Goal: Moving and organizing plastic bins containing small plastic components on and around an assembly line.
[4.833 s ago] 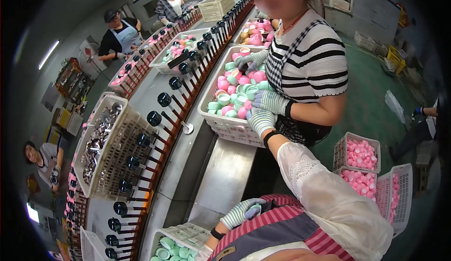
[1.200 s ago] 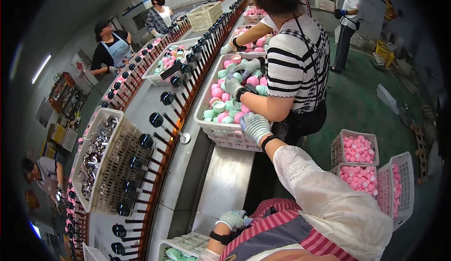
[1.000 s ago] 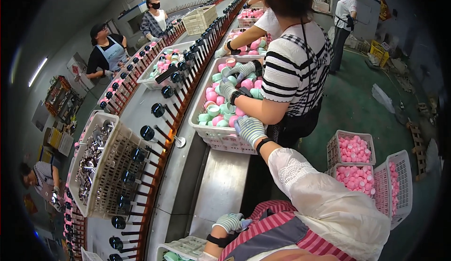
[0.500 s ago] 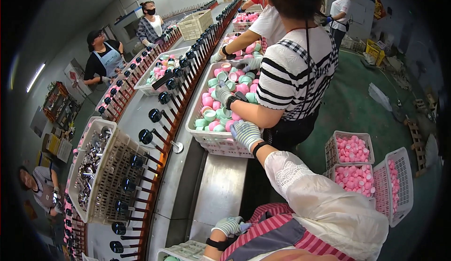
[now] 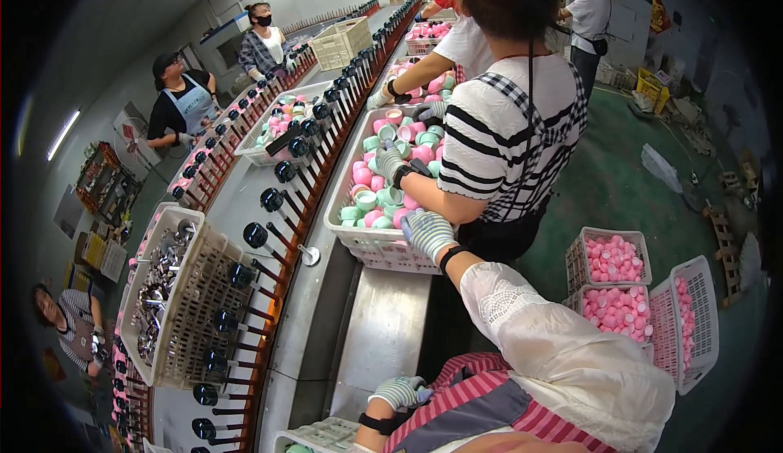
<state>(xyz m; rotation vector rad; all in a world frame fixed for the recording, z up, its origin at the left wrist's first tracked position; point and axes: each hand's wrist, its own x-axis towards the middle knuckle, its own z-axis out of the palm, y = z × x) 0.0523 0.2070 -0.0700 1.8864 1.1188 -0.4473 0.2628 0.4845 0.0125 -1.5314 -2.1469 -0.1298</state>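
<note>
My right hand [image 5: 428, 234], in a striped knit glove with a black wristband, reaches out to the near right corner of a white plastic crate [image 5: 338, 208]. Its fingers curl over the rim beside the pink caps [image 5: 409, 202]; mint-green caps [image 5: 365, 200] fill the crate with them. Low in the picture, my left hand [image 5: 398, 393], gloved alike, stays close to my pink-striped apron [image 5: 469, 400]. Those fingers are bent together, and anything inside them is hidden. A second white crate [image 5: 306, 437] with green pieces lies just below it, partly cut off.
A co-worker in a striped top [image 5: 510, 139] stands by the cap crate, a gloved hand [image 5: 390, 162] in it. Dark round pieces on spindles [image 5: 255, 234] line the conveyor at my left. A crate of metallic parts [image 5: 183, 306] sits beyond. Crates of pink caps [image 5: 613, 310] stand right.
My hands have kept their places. The dark pieces on the near spindles have shifted slightly. The person at the far right has turned, and the striped co-worker's farther hand has moved a little.
</note>
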